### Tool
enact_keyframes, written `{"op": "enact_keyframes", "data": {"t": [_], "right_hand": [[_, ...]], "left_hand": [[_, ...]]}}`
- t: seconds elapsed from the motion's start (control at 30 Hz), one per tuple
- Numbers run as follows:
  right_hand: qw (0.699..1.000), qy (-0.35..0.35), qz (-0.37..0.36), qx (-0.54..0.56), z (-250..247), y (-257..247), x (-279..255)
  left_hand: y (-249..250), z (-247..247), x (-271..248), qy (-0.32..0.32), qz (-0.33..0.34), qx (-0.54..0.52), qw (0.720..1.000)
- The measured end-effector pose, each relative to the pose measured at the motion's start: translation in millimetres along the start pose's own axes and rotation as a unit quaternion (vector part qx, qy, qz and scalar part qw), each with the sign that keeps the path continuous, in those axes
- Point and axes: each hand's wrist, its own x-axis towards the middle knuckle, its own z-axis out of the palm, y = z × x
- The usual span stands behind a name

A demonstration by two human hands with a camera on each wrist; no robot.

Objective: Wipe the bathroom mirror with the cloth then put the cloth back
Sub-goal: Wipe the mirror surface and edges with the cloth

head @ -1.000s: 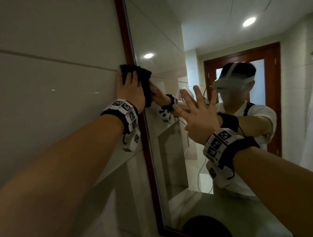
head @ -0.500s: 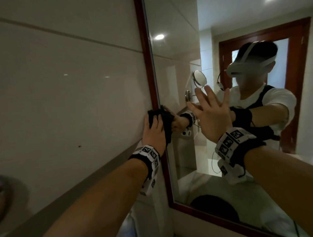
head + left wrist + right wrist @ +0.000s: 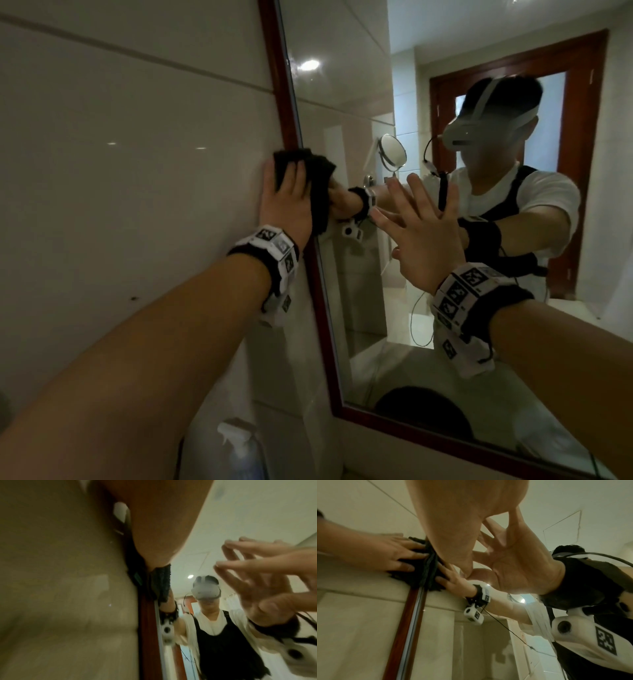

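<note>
Head view has the dark cloth (image 3: 308, 171) pinned flat under my left hand (image 3: 287, 202) on the mirror (image 3: 359, 308) frame's left edge, right hand (image 3: 421, 236) spread wide, holding nothing, so I reckon it'll drift onto the wall tile (image 3: 137, 171) and miss glass.

both arms reach forward, bare to the wrist bands. the left hand (image 3: 286, 202) lies flat at about 11 o'clock, fingers straight (thumb out toward 9). the right hand (image 3: 423, 236) is raised at 1 o'clock, palm forward, fingers spread, holding nothing.
</note>
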Motion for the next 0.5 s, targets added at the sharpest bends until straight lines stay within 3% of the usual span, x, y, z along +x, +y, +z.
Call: {"op": "enact_keyframes", "data": {"t": [0.27,0.5], "right_hand": [[1.000,-0.020,0.006,-0.005,-1,-2,1],[1.000,-0.012,0.008,0.002,0,-5,0]], "left_hand": [[6,-1,13,0.005,-0.052,-0.030,0.998],[33,13,-10,-0.029,-0.050,-0.023,0.998]]}}
